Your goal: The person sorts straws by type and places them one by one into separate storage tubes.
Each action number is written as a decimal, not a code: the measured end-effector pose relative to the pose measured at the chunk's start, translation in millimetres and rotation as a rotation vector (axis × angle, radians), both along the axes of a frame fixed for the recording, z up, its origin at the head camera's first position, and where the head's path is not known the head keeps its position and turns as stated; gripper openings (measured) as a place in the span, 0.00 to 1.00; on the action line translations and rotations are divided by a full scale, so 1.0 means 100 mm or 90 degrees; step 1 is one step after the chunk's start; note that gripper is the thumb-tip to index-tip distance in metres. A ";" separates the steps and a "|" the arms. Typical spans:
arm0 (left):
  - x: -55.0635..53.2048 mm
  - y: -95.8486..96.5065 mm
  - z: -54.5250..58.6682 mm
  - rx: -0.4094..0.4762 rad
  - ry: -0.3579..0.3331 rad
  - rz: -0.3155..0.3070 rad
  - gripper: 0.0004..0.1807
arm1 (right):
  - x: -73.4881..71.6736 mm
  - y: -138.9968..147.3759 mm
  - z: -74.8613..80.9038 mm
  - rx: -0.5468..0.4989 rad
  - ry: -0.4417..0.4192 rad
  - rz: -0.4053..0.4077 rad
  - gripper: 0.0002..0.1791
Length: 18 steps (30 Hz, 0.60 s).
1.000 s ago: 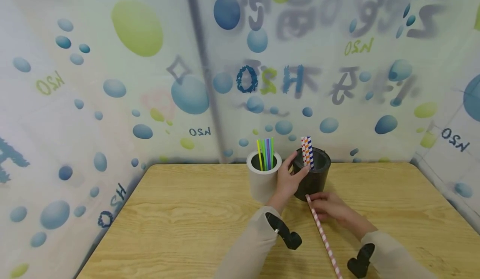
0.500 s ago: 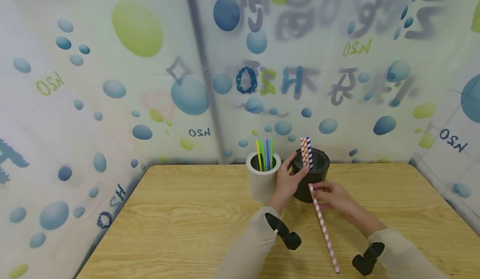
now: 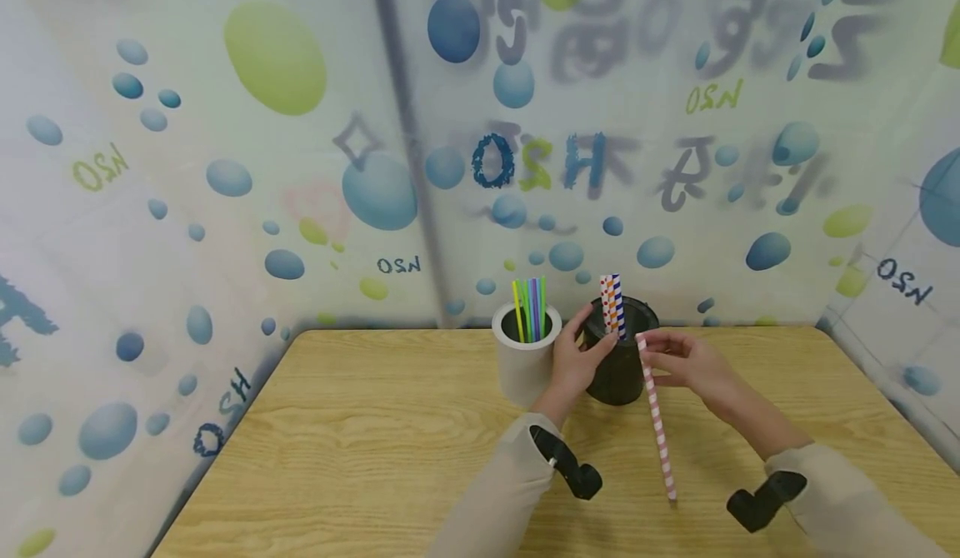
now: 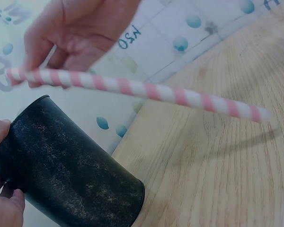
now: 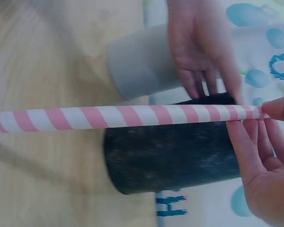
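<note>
My right hand (image 3: 696, 368) pinches a pink-and-white striped straw (image 3: 657, 429) near its top end, between thumb and fingertips. The straw hangs steeply tilted above the table, in front of the right side of a black cup (image 3: 617, 379). In the right wrist view the straw (image 5: 128, 116) passes across the cup's side (image 5: 175, 156). My left hand (image 3: 576, 366) grips the black cup from its left, thumb and fingers spread round the upper wall. Several patterned straws (image 3: 612, 301), with red, orange and blue markings, stand inside the black cup.
A light grey cup (image 3: 521, 375) with several thin coloured straws (image 3: 531, 300) stands just left of the black one, close to my left hand. Both are near the back edge of the wooden table (image 3: 360, 441). A printed fabric wall (image 3: 465, 241) rises right behind.
My right hand has risen and moved slightly right with the striped straw, lifting its top from the cup's base to about rim height. My left hand and the black cup stay put.
</note>
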State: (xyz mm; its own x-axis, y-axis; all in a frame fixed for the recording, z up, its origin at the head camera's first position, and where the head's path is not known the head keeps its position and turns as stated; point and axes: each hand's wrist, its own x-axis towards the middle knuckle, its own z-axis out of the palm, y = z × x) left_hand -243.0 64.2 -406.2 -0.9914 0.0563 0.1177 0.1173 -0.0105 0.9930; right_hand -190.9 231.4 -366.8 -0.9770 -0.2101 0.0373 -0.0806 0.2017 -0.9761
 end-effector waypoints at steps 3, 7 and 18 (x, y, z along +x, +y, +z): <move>0.00 0.00 0.01 0.006 -0.003 -0.001 0.29 | -0.01 0.04 0.11 0.006 0.029 -0.011 0.26; 0.01 -0.01 0.01 0.011 -0.006 -0.007 0.30 | -0.06 0.09 0.25 -0.016 0.068 -0.017 0.20; -0.01 -0.01 0.01 0.012 -0.008 -0.014 0.30 | -0.23 0.10 0.71 -0.034 0.142 -0.069 0.10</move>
State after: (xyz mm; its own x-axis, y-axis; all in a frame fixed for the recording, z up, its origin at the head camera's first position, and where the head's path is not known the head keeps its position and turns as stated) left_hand -243.6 63.2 -404.8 -0.9915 0.0753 0.1058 0.1037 -0.0318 0.9941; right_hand -213.8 241.5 -295.7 -0.9602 -0.0967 0.2619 -0.2752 0.1698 -0.9463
